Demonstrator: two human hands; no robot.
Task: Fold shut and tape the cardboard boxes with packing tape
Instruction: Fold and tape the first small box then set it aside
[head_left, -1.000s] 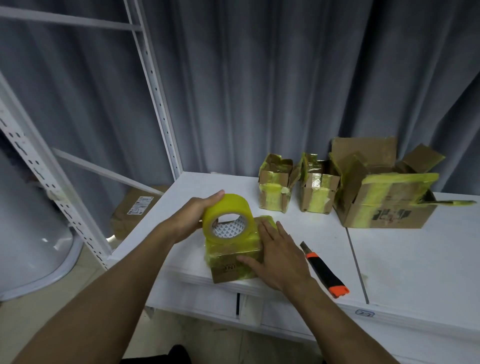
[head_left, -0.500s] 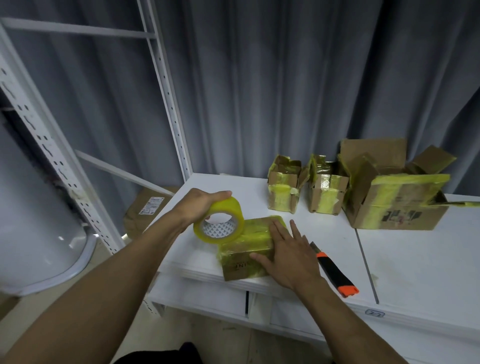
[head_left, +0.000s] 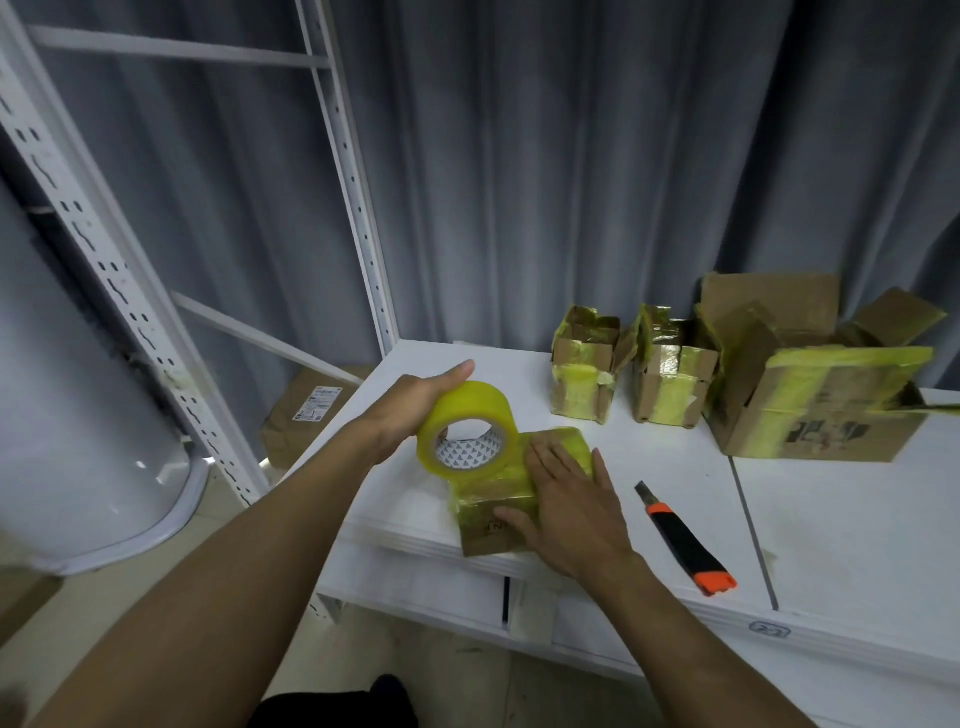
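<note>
Left hand (head_left: 405, 410): centre of the frame; thumb lies over the top of a roll and the fingers curl behind it, gripping it.
Roll (head_left: 470, 410): thick ring of glossy yellow packing tape with a white patterned core, held on edge at the left end of the box; whether they touch cannot be told.
Box (head_left: 493, 525): small brown cardboard block, flaps shut, top covered in wrinkled yellow tape, at the table's front edge, just below centre.
Right hand (head_left: 571, 504): flat on the box top, fingers straight and slightly spread, thumb down the front face.
Knife (head_left: 685, 540): slim black cutter with orange trim, lying right of the right hand, apart from it.
Table (head_left: 857, 530): smooth, white.
Right of centre, by a grey pleated curtain (head_left: 571, 156): first open box (head_left: 584, 374), second open box (head_left: 670, 384), big box (head_left: 815, 400), all cardboard with crumpled yellow tape.
Left side: white perforated metal rack (head_left: 119, 280).
</note>
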